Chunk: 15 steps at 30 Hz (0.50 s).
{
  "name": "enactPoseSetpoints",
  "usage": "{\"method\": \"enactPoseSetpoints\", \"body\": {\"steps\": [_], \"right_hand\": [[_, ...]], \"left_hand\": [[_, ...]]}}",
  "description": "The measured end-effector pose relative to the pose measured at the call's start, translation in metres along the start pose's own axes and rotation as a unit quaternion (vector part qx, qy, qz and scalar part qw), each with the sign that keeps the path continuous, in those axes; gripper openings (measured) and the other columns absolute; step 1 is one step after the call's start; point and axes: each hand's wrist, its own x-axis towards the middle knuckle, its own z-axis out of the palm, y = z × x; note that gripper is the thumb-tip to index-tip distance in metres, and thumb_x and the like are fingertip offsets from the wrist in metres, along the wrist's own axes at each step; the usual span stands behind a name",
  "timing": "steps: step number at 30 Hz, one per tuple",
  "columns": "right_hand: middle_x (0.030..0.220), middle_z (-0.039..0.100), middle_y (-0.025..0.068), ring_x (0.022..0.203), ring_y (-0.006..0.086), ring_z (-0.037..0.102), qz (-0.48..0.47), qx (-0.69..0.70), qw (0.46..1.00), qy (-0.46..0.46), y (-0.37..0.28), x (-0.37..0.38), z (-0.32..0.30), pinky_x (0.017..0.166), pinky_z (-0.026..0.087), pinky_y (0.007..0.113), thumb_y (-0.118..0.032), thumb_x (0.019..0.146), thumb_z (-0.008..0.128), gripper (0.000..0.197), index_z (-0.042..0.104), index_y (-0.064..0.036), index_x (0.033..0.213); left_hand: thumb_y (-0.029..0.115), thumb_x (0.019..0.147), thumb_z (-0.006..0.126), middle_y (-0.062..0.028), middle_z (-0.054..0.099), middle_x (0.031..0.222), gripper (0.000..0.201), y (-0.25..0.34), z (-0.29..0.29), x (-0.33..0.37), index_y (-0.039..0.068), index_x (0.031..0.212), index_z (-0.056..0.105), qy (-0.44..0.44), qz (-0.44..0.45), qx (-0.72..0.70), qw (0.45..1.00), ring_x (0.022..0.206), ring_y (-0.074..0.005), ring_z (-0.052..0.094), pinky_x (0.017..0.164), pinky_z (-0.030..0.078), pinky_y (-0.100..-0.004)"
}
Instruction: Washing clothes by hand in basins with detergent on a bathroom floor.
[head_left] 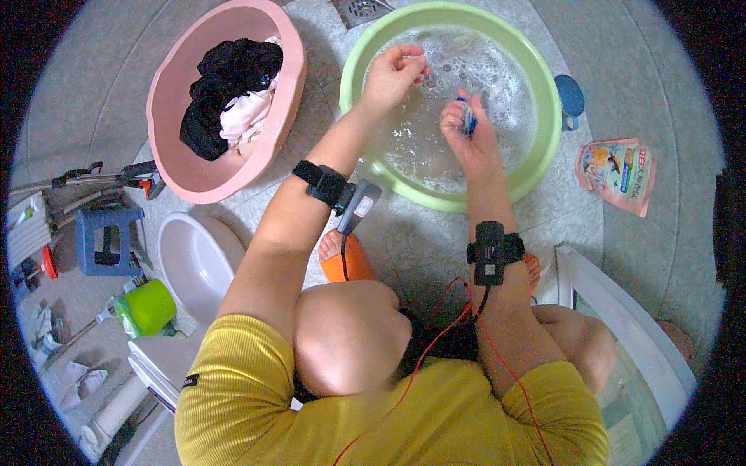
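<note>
A round light-green basin (554, 124) holds cloudy water topped with white suds (501, 70). Over its left half is my left hand (395, 76), fingers curled in toward the thumb; whatever they may hold is hidden. My right hand (471, 140) is above the middle of the basin, closed around a small blue object (468, 116). Only part of that object shows between the fingers, so its kind is unclear. Both forearms wear black straps with small devices, and cables run from them.
Left of the green basin stands a pink basin (165, 101) with black cloth (233, 74) and pale pink cloth (247, 116). A pink pouch (618, 172) and blue cup (569, 96) lie right. A white basin (194, 256), blue stool (109, 242) and green container (148, 307) are at left.
</note>
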Motion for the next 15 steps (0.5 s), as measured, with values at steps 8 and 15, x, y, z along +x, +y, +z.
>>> {"method": "enactPoseSetpoints", "body": {"steps": [8,15], "right_hand": [[0.055,0.041,0.0015,0.043,0.0131,0.037,-0.182,-0.140,0.950,0.212,0.003,0.006,-0.010,0.037,0.030,0.023,-0.036,0.077,0.045,0.027,0.041,-0.0112,0.066],[0.090,0.049,0.0101,0.078,0.0237,0.051,-0.201,-0.331,0.902,0.191,0.019,-0.006,0.025,0.066,0.043,0.036,-0.051,0.076,0.032,0.053,0.040,-0.0051,0.102]], "left_hand": [[0.021,0.073,0.053,-0.0028,0.056,0.066,0.024,-0.018,0.001,-0.019,0.003,0.089,0.053,-0.135,-0.014,0.079,0.988,0.061,-0.0089,0.051,0.057,0.042,-0.0228],[0.036,0.065,0.060,-0.0110,0.054,0.091,0.050,-0.004,0.023,-0.032,0.004,0.101,0.047,-0.278,0.051,0.204,0.937,0.086,-0.0175,0.050,0.074,0.040,-0.0286]]}}
